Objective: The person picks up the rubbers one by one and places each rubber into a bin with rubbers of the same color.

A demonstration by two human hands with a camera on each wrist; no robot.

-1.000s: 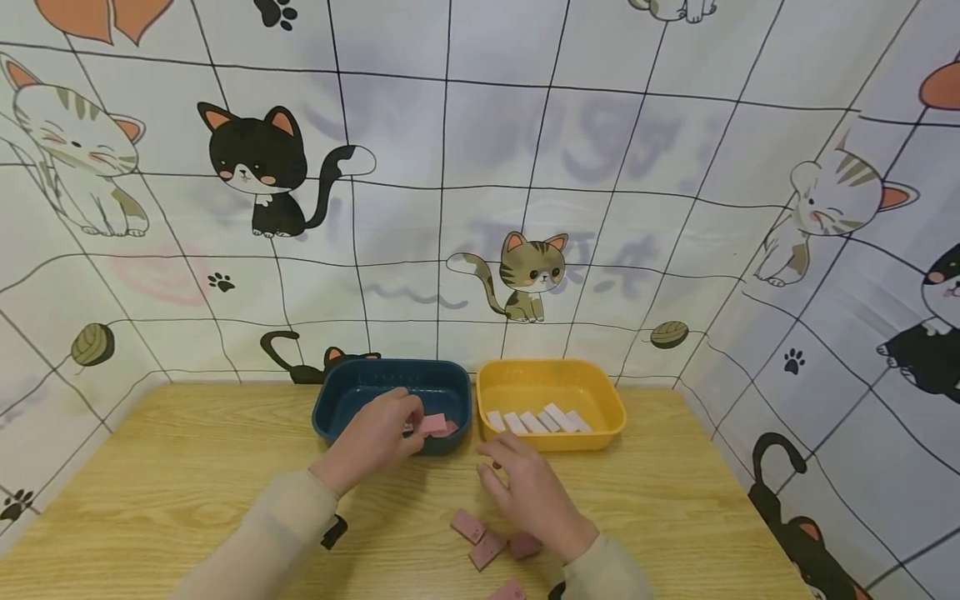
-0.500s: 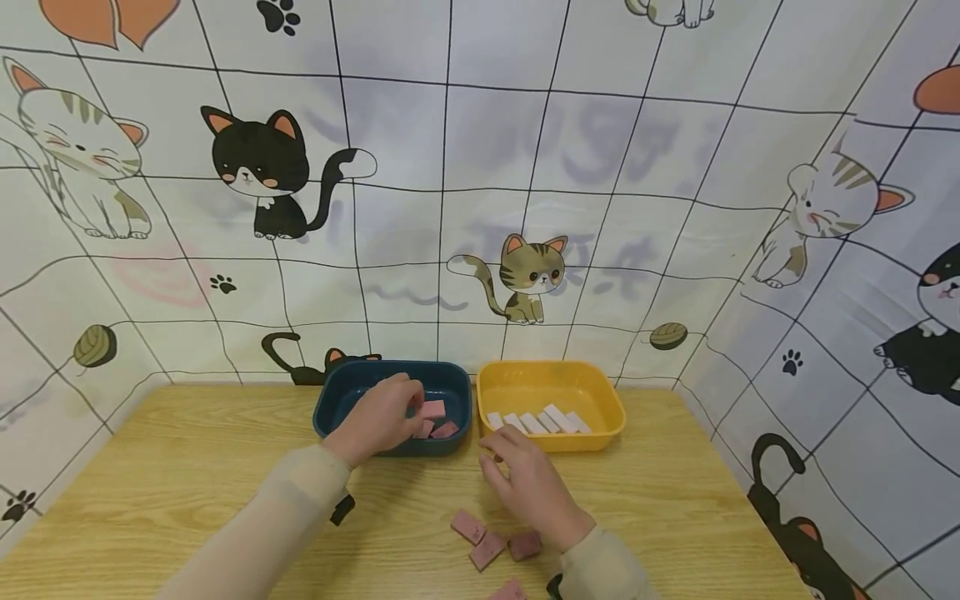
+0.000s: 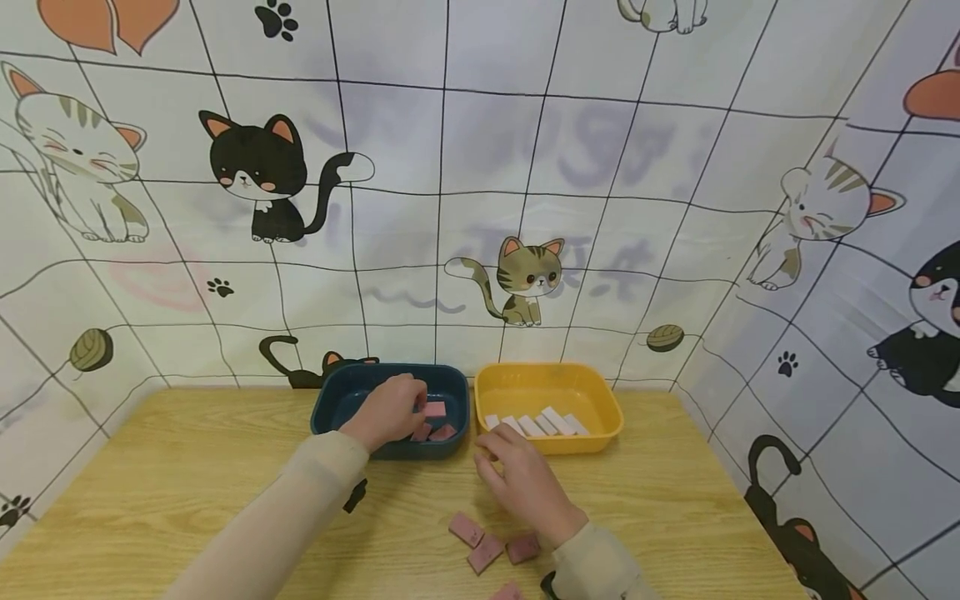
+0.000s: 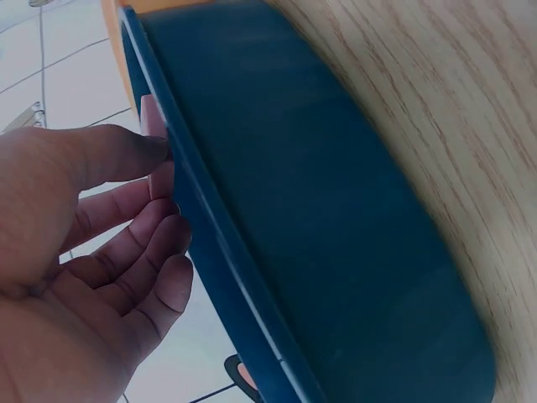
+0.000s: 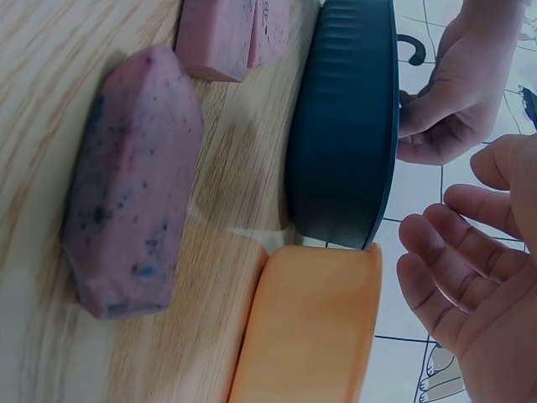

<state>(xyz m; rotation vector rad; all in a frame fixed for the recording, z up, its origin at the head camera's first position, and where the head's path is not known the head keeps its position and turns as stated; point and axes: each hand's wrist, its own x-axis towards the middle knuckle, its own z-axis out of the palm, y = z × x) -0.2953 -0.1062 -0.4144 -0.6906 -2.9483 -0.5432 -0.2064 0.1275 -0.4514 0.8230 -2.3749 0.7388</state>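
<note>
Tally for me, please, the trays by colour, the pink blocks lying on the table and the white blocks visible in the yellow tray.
Blue tray: 1
Yellow tray: 1
Pink blocks on the table: 4, one cut off by the head view's lower edge
White blocks visible: 6
Total: 12

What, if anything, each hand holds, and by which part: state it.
The left hand appears to pinch a pink block between thumb and fingers; the exact spot is hidden. The right hand holds nothing.
</note>
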